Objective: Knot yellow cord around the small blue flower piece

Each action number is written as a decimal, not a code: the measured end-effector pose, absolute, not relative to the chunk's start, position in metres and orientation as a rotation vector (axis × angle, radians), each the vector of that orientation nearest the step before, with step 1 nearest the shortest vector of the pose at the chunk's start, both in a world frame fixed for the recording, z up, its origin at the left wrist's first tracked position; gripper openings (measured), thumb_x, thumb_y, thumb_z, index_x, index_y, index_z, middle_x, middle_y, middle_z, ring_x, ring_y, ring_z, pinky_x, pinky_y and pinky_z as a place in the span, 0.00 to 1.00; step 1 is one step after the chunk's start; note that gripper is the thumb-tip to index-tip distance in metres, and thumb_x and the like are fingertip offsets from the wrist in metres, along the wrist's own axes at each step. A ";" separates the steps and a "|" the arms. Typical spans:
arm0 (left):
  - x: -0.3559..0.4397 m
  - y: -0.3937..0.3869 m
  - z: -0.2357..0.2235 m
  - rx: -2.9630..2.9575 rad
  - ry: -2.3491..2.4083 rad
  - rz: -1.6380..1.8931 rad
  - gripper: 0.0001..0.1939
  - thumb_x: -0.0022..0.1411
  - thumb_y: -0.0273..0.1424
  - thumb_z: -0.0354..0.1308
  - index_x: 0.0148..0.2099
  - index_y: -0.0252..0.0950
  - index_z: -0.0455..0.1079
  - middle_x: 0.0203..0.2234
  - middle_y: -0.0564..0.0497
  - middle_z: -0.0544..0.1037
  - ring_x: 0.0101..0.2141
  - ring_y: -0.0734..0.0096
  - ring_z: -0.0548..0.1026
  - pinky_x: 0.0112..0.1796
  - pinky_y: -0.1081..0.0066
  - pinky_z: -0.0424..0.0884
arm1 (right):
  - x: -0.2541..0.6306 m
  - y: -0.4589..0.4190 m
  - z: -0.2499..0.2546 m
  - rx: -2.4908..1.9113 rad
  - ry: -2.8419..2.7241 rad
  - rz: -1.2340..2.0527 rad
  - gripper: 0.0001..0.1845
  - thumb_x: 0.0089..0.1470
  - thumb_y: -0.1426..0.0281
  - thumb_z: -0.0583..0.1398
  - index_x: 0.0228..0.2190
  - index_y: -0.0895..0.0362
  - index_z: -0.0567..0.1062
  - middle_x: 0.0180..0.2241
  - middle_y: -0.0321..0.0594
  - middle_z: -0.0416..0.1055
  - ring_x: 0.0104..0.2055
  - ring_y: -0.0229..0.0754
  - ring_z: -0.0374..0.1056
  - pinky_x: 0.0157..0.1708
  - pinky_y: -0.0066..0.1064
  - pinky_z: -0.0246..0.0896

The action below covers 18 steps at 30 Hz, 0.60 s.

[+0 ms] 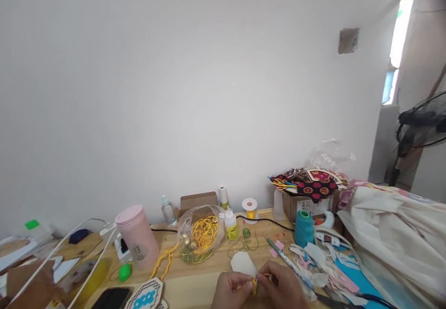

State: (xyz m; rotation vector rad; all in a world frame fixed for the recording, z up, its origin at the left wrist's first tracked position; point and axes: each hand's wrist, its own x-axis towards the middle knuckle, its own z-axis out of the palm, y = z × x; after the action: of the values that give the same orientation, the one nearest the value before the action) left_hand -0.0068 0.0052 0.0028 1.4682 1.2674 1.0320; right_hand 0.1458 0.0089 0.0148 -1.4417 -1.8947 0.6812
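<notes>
At the bottom edge of the view, my left hand (232, 291) and my right hand (280, 288) meet over the wooden table (195, 281). Both pinch a short yellow cord (255, 285) between their fingertips. Just beyond the hands lies a pale flat cut-out piece (243, 263). A pen (284, 259) lies slantwise to the right of it. The lower parts of both hands are cut off by the frame.
Behind stand a clear bag of yellow cord (202, 234), a pink cup (136, 237), glue bottles (230, 225), a yellow thread spool (250, 208) and a teal thread cone (304, 227). A box of patterned pieces (306, 193), paper scraps (324, 267) and cream cloth (393, 234) fill the right. A phone (111, 297) lies at left.
</notes>
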 end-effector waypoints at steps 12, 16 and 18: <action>-0.009 0.010 -0.008 1.362 1.293 1.190 0.17 0.39 0.41 0.58 0.23 0.29 0.72 0.19 0.47 0.76 0.25 0.66 0.71 0.29 0.71 0.66 | 0.145 0.008 0.019 -1.423 -1.922 0.605 0.10 0.46 0.69 0.51 0.19 0.57 0.69 0.20 0.35 0.69 0.24 0.35 0.62 0.22 0.22 0.50; -0.006 0.009 -0.001 1.335 1.297 1.137 0.15 0.38 0.38 0.60 0.25 0.30 0.73 0.21 0.46 0.77 0.26 0.65 0.71 0.29 0.71 0.66 | 0.146 0.009 0.017 -1.427 -1.922 0.641 0.11 0.46 0.68 0.51 0.20 0.57 0.70 0.21 0.35 0.69 0.24 0.35 0.62 0.22 0.22 0.50; -0.004 0.008 0.002 1.335 1.340 1.132 0.14 0.37 0.37 0.60 0.25 0.31 0.73 0.21 0.46 0.77 0.26 0.66 0.71 0.29 0.71 0.66 | 0.146 0.010 0.018 -1.429 -1.926 0.655 0.11 0.46 0.68 0.51 0.20 0.57 0.70 0.21 0.35 0.69 0.24 0.36 0.62 0.22 0.23 0.50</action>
State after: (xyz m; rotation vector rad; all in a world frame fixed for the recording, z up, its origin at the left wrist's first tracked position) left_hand -0.0045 0.0080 0.0020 1.3349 1.3401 1.1323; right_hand 0.1463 0.0098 0.0175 -1.4288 -1.9260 0.6546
